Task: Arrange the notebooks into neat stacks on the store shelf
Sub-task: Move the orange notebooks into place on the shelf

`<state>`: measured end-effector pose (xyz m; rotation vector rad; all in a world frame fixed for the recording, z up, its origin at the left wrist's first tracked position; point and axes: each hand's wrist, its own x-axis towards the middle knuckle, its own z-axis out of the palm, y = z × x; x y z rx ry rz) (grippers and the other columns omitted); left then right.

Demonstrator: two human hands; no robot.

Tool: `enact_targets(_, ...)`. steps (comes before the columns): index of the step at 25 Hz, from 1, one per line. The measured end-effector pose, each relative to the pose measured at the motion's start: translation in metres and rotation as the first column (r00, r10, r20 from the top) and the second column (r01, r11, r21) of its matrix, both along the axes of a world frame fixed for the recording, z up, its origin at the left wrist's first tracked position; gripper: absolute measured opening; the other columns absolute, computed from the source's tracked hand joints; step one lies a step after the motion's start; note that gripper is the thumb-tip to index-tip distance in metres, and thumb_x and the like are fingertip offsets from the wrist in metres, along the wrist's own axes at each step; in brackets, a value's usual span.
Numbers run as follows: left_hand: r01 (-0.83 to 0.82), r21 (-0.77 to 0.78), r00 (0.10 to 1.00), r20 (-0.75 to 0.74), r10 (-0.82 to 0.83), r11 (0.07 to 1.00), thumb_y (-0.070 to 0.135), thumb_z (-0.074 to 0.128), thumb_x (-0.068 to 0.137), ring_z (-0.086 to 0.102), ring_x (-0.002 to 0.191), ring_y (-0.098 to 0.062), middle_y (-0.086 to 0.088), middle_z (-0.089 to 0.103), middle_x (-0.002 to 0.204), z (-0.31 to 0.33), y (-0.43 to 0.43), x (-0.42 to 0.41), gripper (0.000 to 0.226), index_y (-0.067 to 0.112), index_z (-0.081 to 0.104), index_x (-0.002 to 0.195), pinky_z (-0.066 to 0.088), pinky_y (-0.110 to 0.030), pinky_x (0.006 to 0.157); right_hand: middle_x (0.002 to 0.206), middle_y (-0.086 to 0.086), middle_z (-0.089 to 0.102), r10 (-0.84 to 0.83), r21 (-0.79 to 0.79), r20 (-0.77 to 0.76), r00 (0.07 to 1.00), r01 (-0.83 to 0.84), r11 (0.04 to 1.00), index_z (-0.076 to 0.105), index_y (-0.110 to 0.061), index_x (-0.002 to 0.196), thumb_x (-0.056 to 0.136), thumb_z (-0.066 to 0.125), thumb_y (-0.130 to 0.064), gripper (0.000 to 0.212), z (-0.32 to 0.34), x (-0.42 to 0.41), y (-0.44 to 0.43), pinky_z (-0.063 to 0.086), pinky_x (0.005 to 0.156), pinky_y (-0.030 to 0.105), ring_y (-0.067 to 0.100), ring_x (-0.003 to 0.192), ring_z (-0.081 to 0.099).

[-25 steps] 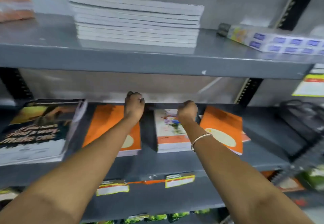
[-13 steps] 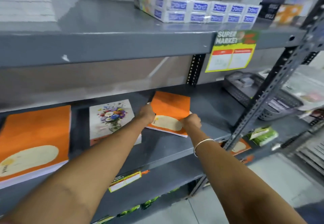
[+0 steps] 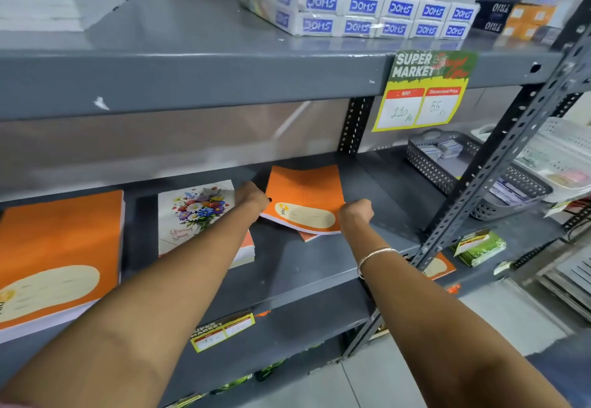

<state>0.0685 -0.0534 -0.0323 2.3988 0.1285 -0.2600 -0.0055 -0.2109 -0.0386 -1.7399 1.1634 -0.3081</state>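
Grey steel shelving [image 3: 287, 279] fills the frame; upper board carries white DOMS-labelled cartons [image 3: 367, 14] at top centre, with a yellow price card [image 3: 422, 94] hanging from its front edge.

Middle shelf, left to right: tall stack of orange-covered notebooks [image 3: 57, 247] at lower left; stack topped by a white floral-cover notebook [image 3: 195, 215] at centre left; thin orange soft-cover notebook [image 3: 303, 199] at centre; dark perforated plastic basket [image 3: 447, 168] at right.

Change since half a second ago: both hands have stayed on the centre orange notebook, and it now sits lifted at its near edge, cover bowed, with another orange corner showing beneath. Judgement: the small pile is being squared up, not yet aligned.

Left hand [image 3: 252, 196]: curled closed on the notebook's left edge. Right hand [image 3: 355, 215]: fist-like, pinching the near right corner; fingertips hidden. Thin silver bangle [image 3: 374, 255] on the right wrist.
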Motion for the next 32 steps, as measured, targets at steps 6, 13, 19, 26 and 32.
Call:
enact_targets(6,-0.173,-0.336,0.983,-0.006,0.182,0.926,0.005,0.068,0.078,0.066,0.100,-0.035,-0.022,0.068,0.109,0.021,0.074,0.005,0.026,-0.007,0.065,0.101,0.053,-0.041,0.086,0.108,0.007,0.054,0.145,0.015,0.066,0.987,-0.146,0.989,0.058,0.004,0.104,0.092,0.041,-0.002,0.021,0.032,0.009,0.058,0.032,0.074,0.027,0.020,0.089,0.043)
enact_targets(13,-0.351,-0.577,0.902,0.002,0.431,0.738,0.002,0.067,0.076,0.054,0.084,-0.022,-0.022,0.074,0.082,0.020,0.219,-0.029,0.012,-0.009,0.067,0.077,0.045,-0.030,0.074,0.071,0.010,0.047,0.303,-0.033,0.238,0.923,-0.305,0.952,0.056,-0.011,0.062,0.078,0.054,0.008,0.025,0.031,0.028,0.190,0.033,0.051,0.021,0.013,0.073,0.039)
enact_targets(19,-0.536,-0.567,0.761,-0.004,0.649,0.626,-0.001,0.065,0.079,0.061,0.107,-0.033,-0.028,0.062,0.119,0.003,0.334,-0.077,0.033,-0.013,0.061,0.110,0.047,-0.038,0.094,0.063,0.019,0.063,0.487,0.024,0.220,0.845,-0.504,0.863,0.054,0.003,0.050,0.076,0.051,0.012,0.027,0.010,0.014,0.301,0.048,0.062,0.031,0.017,0.060,0.050)
enact_targets(26,-0.625,-0.468,0.700,0.020,0.714,0.625,0.001,0.065,0.079,0.062,0.105,-0.035,-0.026,0.068,0.111,-0.014,0.381,-0.108,0.025,-0.009,0.067,0.103,0.047,-0.038,0.096,0.063,0.014,0.051,0.638,-0.083,0.109,0.762,-0.633,0.770,0.051,-0.008,0.052,0.077,0.050,0.008,0.030,-0.018,0.005,0.354,0.031,0.043,0.018,0.017,0.050,0.037)
enact_targets(32,-0.623,-0.339,0.727,0.082,0.682,0.705,0.002,0.064,0.079,0.062,0.104,-0.035,-0.026,0.068,0.110,-0.017,0.380,-0.107,0.024,-0.009,0.068,0.101,0.047,-0.037,0.094,0.057,0.010,0.047,0.655,-0.154,0.035,0.754,-0.644,0.749,0.054,-0.008,0.057,0.077,0.048,0.010,0.027,-0.025,0.006,0.355,0.028,0.033,0.016,0.015,0.044,0.032)
